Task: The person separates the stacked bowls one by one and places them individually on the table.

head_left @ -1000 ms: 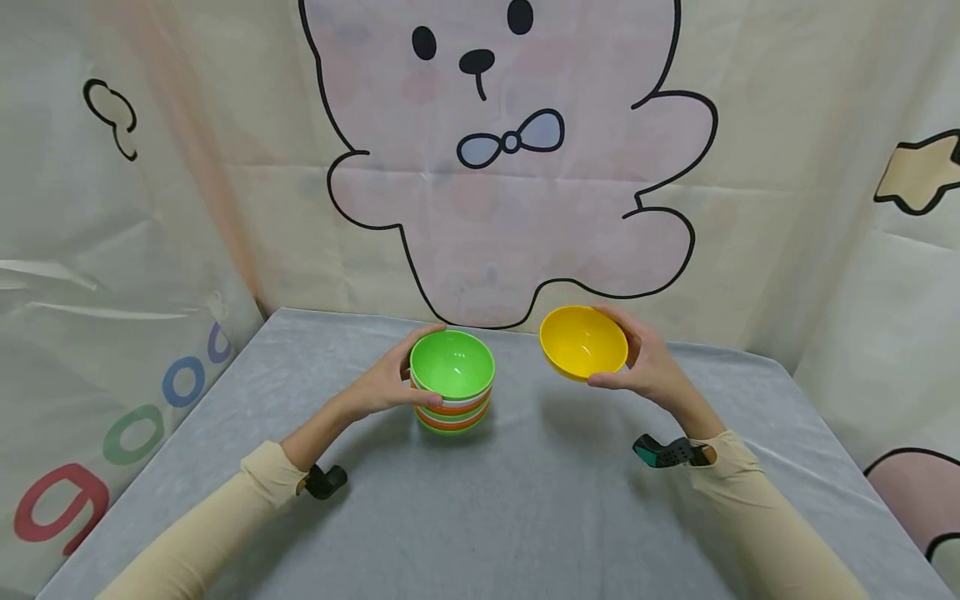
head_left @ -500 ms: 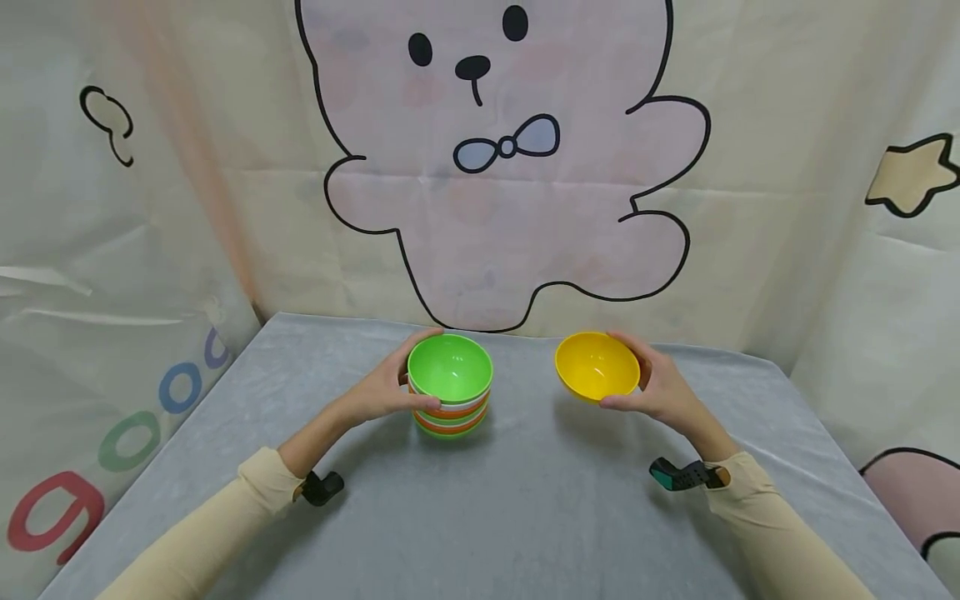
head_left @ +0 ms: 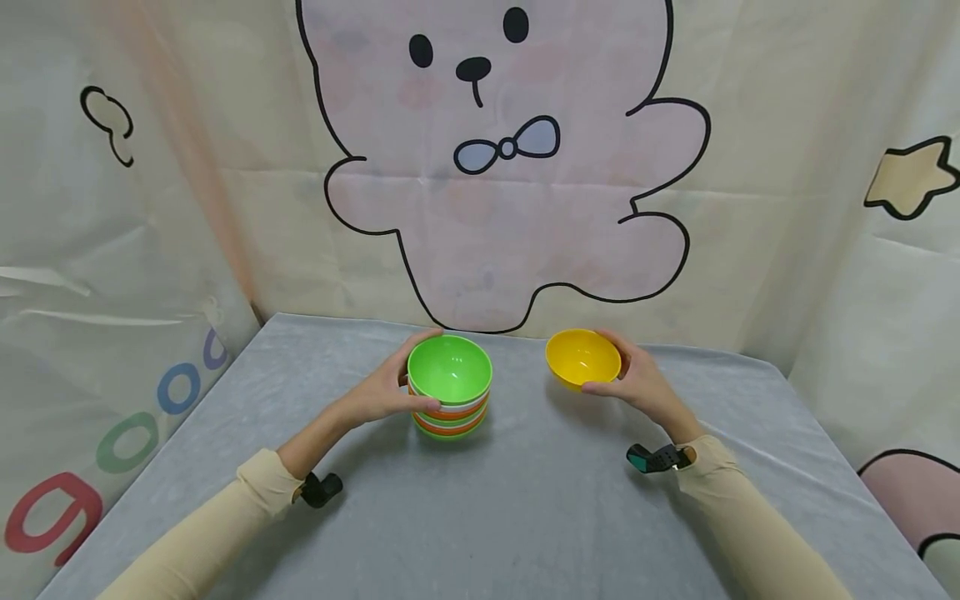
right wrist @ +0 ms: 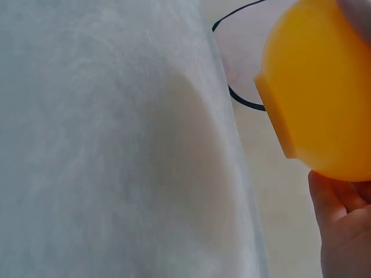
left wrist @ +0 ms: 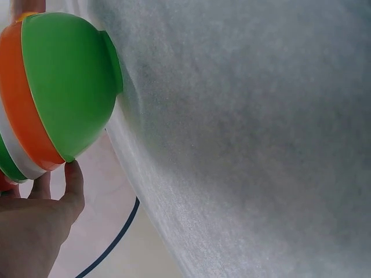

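Note:
A stack of nested bowls stands left of the middle in the head view, its top bowl green (head_left: 450, 371) inside. Orange, white and green bands show below that rim. My left hand (head_left: 382, 387) grips the stack's left side, thumb in front and fingers behind. In the left wrist view the lowest green bowl (left wrist: 69, 81) meets the cloth with its foot, an orange bowl (left wrist: 26, 98) nested in it. To the right, my right hand (head_left: 643, 385) holds a yellow bowl (head_left: 582, 357) by its right side. That bowl hangs above the table, its foot showing in the right wrist view.
A grey cloth (head_left: 510, 517) covers the table. Behind its far edge hangs a pale curtain (head_left: 750, 250) printed with a bear. Another curtain side (head_left: 112, 275) stands along the left edge. Each wrist wears a dark strap with a small device.
The right hand with the yellow bowl has gone right and down, then back left and a little farther off. The left hand and the stack have stayed in place.

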Available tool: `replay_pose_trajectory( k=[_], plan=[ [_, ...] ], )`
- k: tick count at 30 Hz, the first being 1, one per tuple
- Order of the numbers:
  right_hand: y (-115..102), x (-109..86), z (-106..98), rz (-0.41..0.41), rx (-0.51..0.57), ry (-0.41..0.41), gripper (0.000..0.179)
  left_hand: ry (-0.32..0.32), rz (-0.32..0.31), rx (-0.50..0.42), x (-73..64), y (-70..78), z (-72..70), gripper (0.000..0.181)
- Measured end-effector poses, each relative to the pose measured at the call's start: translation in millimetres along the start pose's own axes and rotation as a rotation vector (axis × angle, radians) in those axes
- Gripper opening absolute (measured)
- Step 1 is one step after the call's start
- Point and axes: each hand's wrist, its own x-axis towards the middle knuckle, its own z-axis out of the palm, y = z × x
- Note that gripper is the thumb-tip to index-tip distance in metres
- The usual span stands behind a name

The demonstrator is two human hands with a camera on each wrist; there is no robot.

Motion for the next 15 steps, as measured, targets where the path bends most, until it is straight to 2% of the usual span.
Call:
replay_pose_trajectory(
  k=[7,15],
  plan=[
    [-23,14.5,15,0.038,0.021,-0.023,0.085,-0.002,0.003,-0.005,0.2,0.9,0.0,0.098],
    [-15,31.2,30,0.094,0.086,-0.019,0.087,0.001,0.004,0.004,0.3,-2.6,-0.9,0.098]
  ],
)
